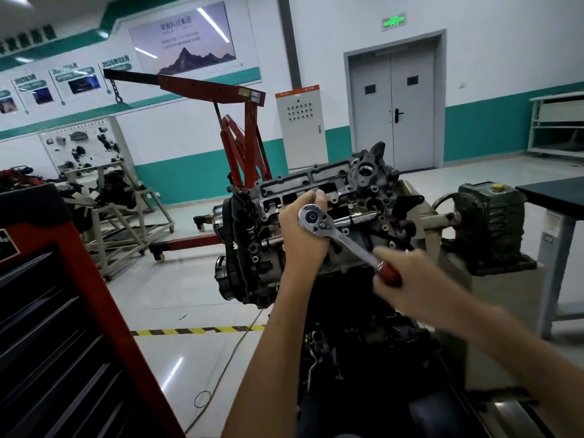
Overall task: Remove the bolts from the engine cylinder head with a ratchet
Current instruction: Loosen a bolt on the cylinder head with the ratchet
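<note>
Through the head camera, our left hand (301, 238) cupped the chromed head of the ratchet (349, 243), fingers curled round it, holding it against the cylinder head (335, 175). Our right hand (407, 282) was wrapped round the red handle (391, 273). The bolt beneath was hidden. We judged the tool stiff, heavy and slick on its steel — best pulled from the handle's end, head pressed square.

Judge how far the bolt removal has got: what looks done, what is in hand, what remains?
Done: nothing provable; nothing removed lies in view. In hand: the left hand holds the ratchet by its head against the cylinder head, while the right hand grips the red handle. Left: several bolts appear to sit along its edges.
</note>
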Motion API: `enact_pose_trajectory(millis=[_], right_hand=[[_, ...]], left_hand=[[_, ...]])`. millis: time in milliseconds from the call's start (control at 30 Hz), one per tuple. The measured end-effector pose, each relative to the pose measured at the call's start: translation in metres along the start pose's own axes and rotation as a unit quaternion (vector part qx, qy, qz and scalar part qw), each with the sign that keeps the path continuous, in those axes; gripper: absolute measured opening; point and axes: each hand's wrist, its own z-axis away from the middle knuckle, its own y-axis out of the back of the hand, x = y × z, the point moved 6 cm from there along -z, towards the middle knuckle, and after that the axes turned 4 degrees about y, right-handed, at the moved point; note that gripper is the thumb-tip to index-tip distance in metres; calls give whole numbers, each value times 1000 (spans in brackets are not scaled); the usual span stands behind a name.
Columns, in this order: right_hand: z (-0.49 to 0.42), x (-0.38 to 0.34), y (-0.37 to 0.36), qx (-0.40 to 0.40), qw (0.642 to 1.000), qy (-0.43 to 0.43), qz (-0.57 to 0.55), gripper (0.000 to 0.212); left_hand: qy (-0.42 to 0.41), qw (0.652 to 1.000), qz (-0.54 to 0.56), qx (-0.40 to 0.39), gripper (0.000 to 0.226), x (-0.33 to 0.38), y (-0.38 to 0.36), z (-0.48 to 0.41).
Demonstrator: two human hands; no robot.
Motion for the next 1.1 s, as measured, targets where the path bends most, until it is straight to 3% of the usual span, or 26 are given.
enact_pose_trajectory(millis=[133,200,367,467,533,700,800,867,967,1100], right_hand=[[22,-40,-64,-7,955,-46,-293,24],[21,-44,-70,-16,947,-51,-316,28],[-7,-5,3,-41,999,17,-28,21],[-35,6,50,-25,985,59,161,15],[-37,8,57,-4,982,59,182,18],[9,-7,-13,48,997,-19,-60,18],[20,-38,-63,43,958,-48,-279,21],[19,-48,-76,42,942,-49,-328,21],[15,-34,-52,23,970,-34,-239,19],[-10,-4,12,-63,997,38,18,25]], left_hand=[[23,998,38,52,38,-3,-2,-1],[10,999,20,25,39,-1,-1,-2],[-20,992,-66,-105,43,5,4,-8],[-17,981,-111,-160,50,8,0,-14],[-21,982,-119,-146,52,9,-2,-13],[9,1000,-27,-1,43,3,-3,-3],[6,999,2,42,45,9,-2,-4],[-5,1000,-17,25,42,8,-2,-5],[-1,998,-43,-53,37,3,1,-7],[-4,986,-85,-144,43,5,3,-13]])
